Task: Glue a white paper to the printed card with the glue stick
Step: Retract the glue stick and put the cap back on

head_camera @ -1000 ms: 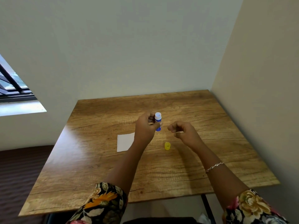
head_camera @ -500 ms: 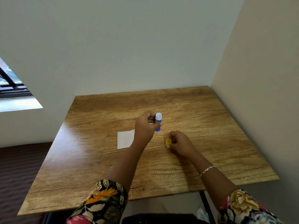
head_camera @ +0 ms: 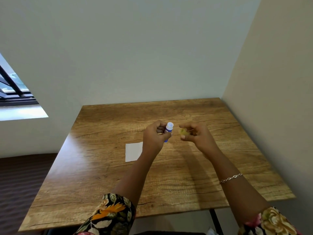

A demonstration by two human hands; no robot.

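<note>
Up from the tabletop, where it was closing on the cap half a second ago, the right hand has risen and now holds the small yellow cap pinched between thumb and forefinger, the other fingers curled loosely behind; the cap is motion-blurred, so which way its mouth faces cannot be told. It hangs just beside the open top of the glue stick, level with it and not touching. The left hand has barely shifted: it grips the blue barrel in a curled fist, keeping the stick upright with its white collar standing clear above the knuckles. That hold looks deliberate, as it steadies the tube and offers the open end to the other hand, so I judge the step in hand to be recapping, with the cap yet to be lined up and pressed on. Both hands work in the air above the middle of the wooden table, away from the sheet, which would keep any exposed glue off it. The white paper lies flat on the wood just left of the left wrist, which hides its right edge. No printed card shows separately; whether it lies under the paper cannot be told, nor whether glue has been spread. A thin bracelet circles the right forearm, and floral sleeves frame the near edge of the view.
</note>
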